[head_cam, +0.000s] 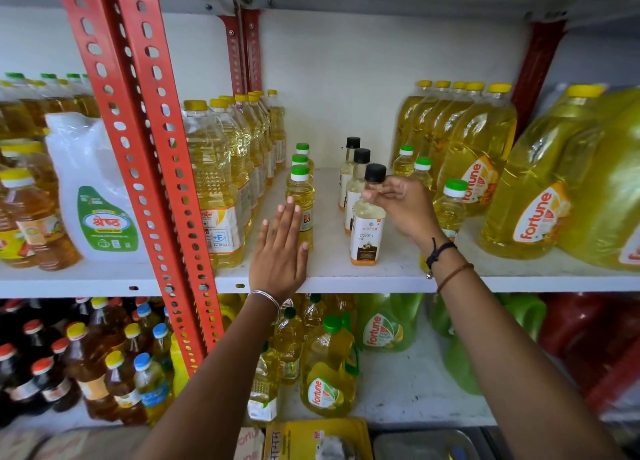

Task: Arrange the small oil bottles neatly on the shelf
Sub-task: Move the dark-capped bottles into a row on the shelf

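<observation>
On the white shelf (pixel 332 279) stands a row of three small green-capped oil bottles (pixel 300 196), one behind another. My left hand (pixel 278 251) is flat and open in front of the nearest one, fingers against its side. To the right runs a row of three black-capped coconut oil bottles. My right hand (pixel 403 206) pinches the neck of the front coconut oil bottle (pixel 367 231), which stands upright on the shelf. More small green-capped bottles (pixel 450 206) stand behind my right wrist, partly hidden.
Tall yellow-capped oil bottles (pixel 221 182) line the left side, next to a red slotted upright (pixel 156 168). Large Fortune jugs (pixel 540 189) fill the right. A lower shelf holds more bottles and green jugs (pixel 384 324). Bare shelf shows between the two small rows.
</observation>
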### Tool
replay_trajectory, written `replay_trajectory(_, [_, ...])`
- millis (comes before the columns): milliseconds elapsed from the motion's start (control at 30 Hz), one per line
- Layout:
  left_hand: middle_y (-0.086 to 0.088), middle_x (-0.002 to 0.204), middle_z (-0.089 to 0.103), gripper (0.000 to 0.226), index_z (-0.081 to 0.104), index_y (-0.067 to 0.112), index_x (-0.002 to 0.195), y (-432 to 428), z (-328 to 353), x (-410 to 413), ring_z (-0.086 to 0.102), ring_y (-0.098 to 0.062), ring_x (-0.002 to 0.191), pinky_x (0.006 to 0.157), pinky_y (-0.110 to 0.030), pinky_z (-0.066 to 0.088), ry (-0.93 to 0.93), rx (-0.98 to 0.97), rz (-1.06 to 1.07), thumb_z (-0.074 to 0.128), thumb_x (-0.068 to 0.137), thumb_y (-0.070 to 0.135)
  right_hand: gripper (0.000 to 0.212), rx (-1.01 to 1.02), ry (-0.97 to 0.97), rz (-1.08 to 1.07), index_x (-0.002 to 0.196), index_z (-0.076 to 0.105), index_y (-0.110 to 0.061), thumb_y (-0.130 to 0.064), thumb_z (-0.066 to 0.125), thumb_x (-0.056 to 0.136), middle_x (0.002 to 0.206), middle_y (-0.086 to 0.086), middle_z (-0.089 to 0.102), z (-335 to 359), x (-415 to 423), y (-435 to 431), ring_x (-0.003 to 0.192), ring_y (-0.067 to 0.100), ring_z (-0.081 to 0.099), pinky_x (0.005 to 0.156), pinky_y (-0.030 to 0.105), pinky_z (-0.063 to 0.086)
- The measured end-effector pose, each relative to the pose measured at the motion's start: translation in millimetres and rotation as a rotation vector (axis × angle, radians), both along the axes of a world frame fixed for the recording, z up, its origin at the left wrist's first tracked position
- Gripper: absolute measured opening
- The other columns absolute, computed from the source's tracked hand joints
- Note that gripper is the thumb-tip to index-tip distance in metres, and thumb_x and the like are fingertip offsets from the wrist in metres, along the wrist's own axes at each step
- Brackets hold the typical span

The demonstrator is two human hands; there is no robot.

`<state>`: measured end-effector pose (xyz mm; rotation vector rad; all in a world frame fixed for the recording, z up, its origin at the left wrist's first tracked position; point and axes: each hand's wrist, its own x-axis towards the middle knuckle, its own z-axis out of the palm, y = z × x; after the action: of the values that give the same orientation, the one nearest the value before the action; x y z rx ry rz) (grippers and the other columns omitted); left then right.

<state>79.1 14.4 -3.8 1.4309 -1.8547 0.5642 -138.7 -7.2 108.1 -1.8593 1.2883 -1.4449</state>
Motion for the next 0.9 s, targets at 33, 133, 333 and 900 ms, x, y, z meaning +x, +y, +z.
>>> replay_trajectory(33, [-0.007, 0.159, 0.007, 0.060, 0.013, 0.007, 0.151, 0.4, 0.1, -0.4, 0.001, -0.018, 0.147, 0.118, -0.037, -0.001, 0.000, 0.002, 0.000, 0.025, 0.098, 0.032, 0.017, -0.004, 0.002, 0.002, 0.072, 0.063, -0.031, -0.021, 0.077, 0.073, 0.095, 0.009, 0.073, -0.8, -2.1, 2.6, 0.083, 0.014, 0.067, 0.079, 0.026, 0.052])
replay_trajectory(133, [-0.007, 0.159, 0.008, 0.060, 0.014, 0.006, 0.151, 1.4, -0.3, -1.2, 0.002, -0.018, 0.147, 0.118, -0.037, -0.001, -0.001, 0.005, 0.003, 0.025, 0.098, 0.032, 0.013, -0.001, -0.001, 0.020, 0.084, 0.069, -0.024, -0.024, 0.076, 0.074, 0.095, 0.008, 0.073, -3.2, -6.3, 11.1, 0.087, 0.016, 0.068, 0.082, 0.028, 0.053])
replay_trajectory(333, [-0.008, 0.159, 0.009, 0.060, 0.015, 0.007, 0.151, 2.3, 0.1, -2.2, 0.003, -0.019, 0.147, 0.118, -0.037, 0.000, -0.001, 0.003, 0.007, 0.025, 0.098, 0.032, 0.015, -0.013, -0.023, 0.022, 0.088, 0.069, -0.023, -0.025, 0.076, 0.074, 0.095, 0.006, 0.073, -4.5, -6.8, 21.2, 0.083, 0.008, 0.066, 0.076, 0.018, 0.050])
replay_trajectory(900, [-0.007, 0.158, 0.009, 0.059, 0.017, 0.005, 0.150, 24.6, 28.8, 48.7, -0.003, -0.015, 0.146, 0.118, -0.035, -0.005, 0.115, -0.203, 0.104, 0.028, 0.098, 0.029, 0.031, -0.501, -0.210, -0.178, 0.107, 0.057, -0.010, -0.026, 0.068, 0.083, 0.107, 0.004, 0.060, -5.7, 41.4, 59.6, 0.100, 0.013, 0.059, 0.089, 0.016, 0.047])
